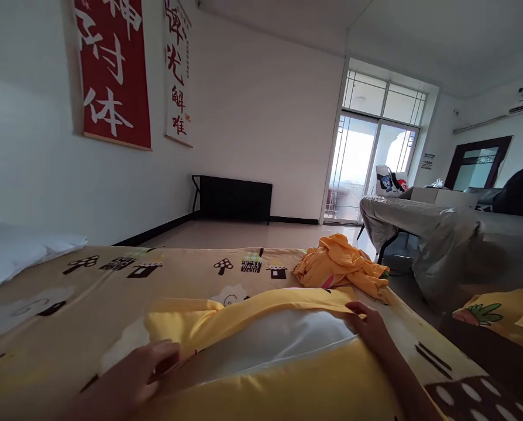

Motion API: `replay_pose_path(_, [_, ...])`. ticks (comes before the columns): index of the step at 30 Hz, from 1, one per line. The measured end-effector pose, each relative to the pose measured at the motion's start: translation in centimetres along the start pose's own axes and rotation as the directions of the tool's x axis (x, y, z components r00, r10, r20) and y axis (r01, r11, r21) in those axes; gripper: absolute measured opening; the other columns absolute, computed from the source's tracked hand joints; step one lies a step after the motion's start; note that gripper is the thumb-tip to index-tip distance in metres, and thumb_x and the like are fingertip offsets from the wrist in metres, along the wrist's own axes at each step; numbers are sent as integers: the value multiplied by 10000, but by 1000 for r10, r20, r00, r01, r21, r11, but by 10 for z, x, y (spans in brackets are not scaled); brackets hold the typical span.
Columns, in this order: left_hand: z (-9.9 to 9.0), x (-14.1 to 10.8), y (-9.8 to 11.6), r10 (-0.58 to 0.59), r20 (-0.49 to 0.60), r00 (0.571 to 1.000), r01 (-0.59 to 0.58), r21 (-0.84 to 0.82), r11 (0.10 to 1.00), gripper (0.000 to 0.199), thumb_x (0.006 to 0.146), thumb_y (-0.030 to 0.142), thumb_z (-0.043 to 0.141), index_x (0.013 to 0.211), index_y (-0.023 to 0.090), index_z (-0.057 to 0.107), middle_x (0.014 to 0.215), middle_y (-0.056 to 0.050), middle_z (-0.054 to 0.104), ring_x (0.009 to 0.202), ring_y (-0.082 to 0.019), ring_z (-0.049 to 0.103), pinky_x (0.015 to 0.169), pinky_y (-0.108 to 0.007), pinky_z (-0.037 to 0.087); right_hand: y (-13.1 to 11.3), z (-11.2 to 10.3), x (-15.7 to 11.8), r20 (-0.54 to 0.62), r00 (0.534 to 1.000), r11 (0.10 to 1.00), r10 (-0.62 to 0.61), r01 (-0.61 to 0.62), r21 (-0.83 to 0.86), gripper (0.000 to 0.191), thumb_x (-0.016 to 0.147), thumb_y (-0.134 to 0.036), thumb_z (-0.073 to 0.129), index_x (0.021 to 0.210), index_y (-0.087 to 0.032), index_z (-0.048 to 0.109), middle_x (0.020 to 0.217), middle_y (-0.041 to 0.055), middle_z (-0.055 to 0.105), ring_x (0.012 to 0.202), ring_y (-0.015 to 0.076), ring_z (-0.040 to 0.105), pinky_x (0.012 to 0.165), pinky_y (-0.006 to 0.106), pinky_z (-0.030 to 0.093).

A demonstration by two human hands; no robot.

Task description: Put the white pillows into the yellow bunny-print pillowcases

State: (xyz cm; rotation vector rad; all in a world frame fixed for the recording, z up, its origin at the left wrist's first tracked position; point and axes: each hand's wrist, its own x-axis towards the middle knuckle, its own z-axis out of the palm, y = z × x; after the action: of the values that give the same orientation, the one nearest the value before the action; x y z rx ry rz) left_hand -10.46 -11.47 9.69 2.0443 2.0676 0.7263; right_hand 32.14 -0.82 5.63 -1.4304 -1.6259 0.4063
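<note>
Yellow cover lies on the patterned bed sheet, directly before the wearer, its long opening gaping over a white inner cushion. Right hand at the opening's right end, grip closed on the cover's upper edge; left hand at the left end, blurred, fingers curled by the fabric, cannot tell whether that grip is clamped. Crumpled orange cloth just beyond the cover, toward the bed's far right; white pillow at far left.
</note>
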Motion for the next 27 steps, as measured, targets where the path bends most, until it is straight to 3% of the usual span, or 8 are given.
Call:
replay_pose_path(2, [-2,2,5,-11,178,984,8,17,1000,288,767,467,470,607,232,512,652,15,612,649,-188,592,551,-255,390,-24,-3,-13,74,990,992,-123,125,-29,427,766,-455,486,1050,-205,684,1077,97,681,992,264,609,871,379,460])
replay_pose_path(3, [-2,5,7,-16,202,979,11,26,1000,305,811,471,419,647,232,516,695,8,629,680,-191,603,571,-260,396,-38,-3,-22,136,971,978,-195,202,-44,429,799,-430,468,1130,-230,654,1167,88,645,1076,255,575,930,381,429])
replay_pose_path(6, [9,20,7,4,108,994,-13,77,997,337,885,397,286,741,225,538,821,-26,659,742,-192,617,640,-283,414,-76,7,-49,390,867,922,-311,375,-97,438,861,-371,444,1286,-318,537,1364,39,505,1263,237,432,1052,404,311])
replay_pose_path(9, [30,35,-1,100,-58,993,-86,209,974,343,881,248,246,825,199,581,875,-64,657,809,-210,618,714,-319,426,-94,21,-63,578,770,885,-270,434,-166,430,901,-405,419,1322,-346,489,1395,35,469,1278,243,409,1045,419,303])
replay_pose_path(11, [42,41,-7,187,-146,971,-140,285,948,381,869,184,237,864,181,618,891,-84,655,845,-222,613,771,-350,426,-96,27,-64,625,742,875,-241,445,-190,423,918,-441,396,1321,-348,485,1378,34,486,1253,233,433,1031,399,314])
replay_pose_path(14, [50,42,-11,253,-217,943,-192,266,945,385,869,184,262,889,184,646,929,-86,661,883,-229,605,803,-368,433,-92,28,-62,642,727,868,-242,459,-192,432,925,-482,382,1332,-363,459,1380,18,480,1253,221,427,1037,378,295])
replay_pose_path(22, [30,27,11,181,-361,915,-271,-216,938,291,884,445,385,829,234,579,783,1,631,748,-170,585,688,-248,458,-84,34,-60,617,747,862,-247,460,-213,377,940,-465,370,1275,-364,510,1311,-2,537,1242,202,431,1023,357,295])
replay_pose_path(27, [11,19,17,327,-322,888,-397,-179,900,264,869,430,415,810,232,579,797,-12,608,771,-176,563,693,-254,437,-79,36,-61,605,752,863,-261,463,-203,371,948,-437,367,1276,-349,516,1334,-10,524,1224,189,448,1032,342,285])
